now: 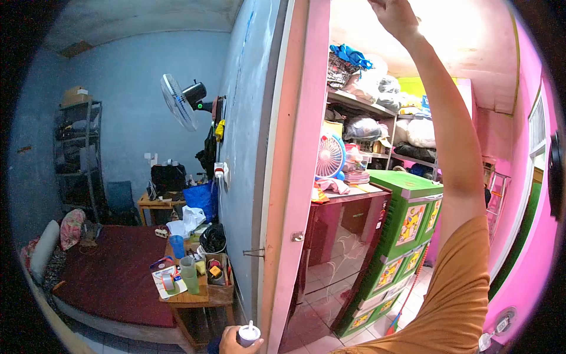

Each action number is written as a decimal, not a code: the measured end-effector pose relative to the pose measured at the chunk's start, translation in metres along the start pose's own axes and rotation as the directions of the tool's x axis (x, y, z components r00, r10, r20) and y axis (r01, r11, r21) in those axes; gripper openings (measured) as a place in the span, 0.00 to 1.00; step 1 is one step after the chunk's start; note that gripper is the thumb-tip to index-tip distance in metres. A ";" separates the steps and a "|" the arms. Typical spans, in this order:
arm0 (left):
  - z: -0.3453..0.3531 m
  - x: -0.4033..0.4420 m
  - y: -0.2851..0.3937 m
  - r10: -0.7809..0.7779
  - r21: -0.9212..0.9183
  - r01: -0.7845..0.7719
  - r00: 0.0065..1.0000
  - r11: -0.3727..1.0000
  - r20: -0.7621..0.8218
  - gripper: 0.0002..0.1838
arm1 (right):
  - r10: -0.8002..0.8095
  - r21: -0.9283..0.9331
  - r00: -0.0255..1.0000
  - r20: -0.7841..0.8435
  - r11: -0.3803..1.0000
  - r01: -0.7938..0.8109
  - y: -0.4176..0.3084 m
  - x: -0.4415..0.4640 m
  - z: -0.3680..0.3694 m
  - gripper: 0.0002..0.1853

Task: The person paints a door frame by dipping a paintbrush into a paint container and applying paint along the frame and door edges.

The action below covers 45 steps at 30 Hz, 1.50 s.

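At the bottom edge, my left hand (pixel 231 342) is closed around a small pale cup (pixel 249 336), its fingers and thumb wrapped about the sides. A short white stick or handle (pixel 250 324) pokes up out of it, and what is inside cannot be made out. My right arm, in a brown sleeve (pixel 448 283), is stretched high overhead. The right hand (pixel 394 15) is cut off by the top edge, so most of its fingers and anything they touch are hidden. A pink door frame (pixel 303 147) stands in front of me, left of the raised arm.
Left of the wall, a wooden table (pixel 203 298) bears a green tumbler (pixel 188 276), a blue cup (pixel 177 246) and a box; beyond lies a bed (pixel 112 277). A wall fan (pixel 180 101) hangs above. Rightward stand a dark red fridge (pixel 339 253) and green drawers (pixel 392 248).
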<state>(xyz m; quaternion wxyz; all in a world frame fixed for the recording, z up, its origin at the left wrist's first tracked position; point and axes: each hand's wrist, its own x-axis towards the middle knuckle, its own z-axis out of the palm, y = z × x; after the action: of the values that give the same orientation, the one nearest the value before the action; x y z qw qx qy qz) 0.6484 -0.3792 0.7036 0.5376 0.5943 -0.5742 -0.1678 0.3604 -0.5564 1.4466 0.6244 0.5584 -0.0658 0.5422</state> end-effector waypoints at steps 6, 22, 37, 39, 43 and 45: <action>-0.001 0.003 0.008 0.031 -0.051 -0.028 0.998 0.998 0.059 0.30 | -0.026 -0.041 1.000 0.016 0.999 0.027 -0.028 0.022 -0.042 0.11; -0.002 0.001 0.006 0.013 -0.060 -0.009 0.998 0.998 0.065 0.30 | -0.053 -0.141 0.998 -0.026 0.989 0.049 -0.040 0.028 -0.027 0.12; -0.005 -0.005 0.005 0.027 -0.020 -0.026 0.999 0.999 0.026 0.31 | -0.001 -0.053 0.999 -0.046 0.999 -0.002 -0.052 0.024 -0.011 0.14; -0.003 -0.006 -0.001 0.034 -0.020 -0.033 0.999 0.999 0.027 0.31 | 0.069 -0.093 0.991 -0.114 0.992 -0.080 -0.059 0.024 -0.024 0.12; -0.001 -0.008 -0.007 0.051 0.002 -0.051 0.999 0.999 0.016 0.31 | 0.009 -0.054 1.000 -0.018 0.999 -0.010 -0.070 0.016 -0.029 0.13; -0.002 -0.005 -0.003 0.044 0.010 -0.044 0.999 0.999 0.014 0.31 | 0.017 0.056 0.999 0.032 0.998 -0.019 -0.072 0.015 -0.025 0.12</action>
<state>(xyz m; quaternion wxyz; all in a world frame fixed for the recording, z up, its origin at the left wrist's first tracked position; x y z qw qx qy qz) 0.6496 -0.3746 0.6997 0.5339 0.5832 -0.5917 -0.1571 0.4079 -0.5128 1.4029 0.6023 0.5837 -0.0654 0.5406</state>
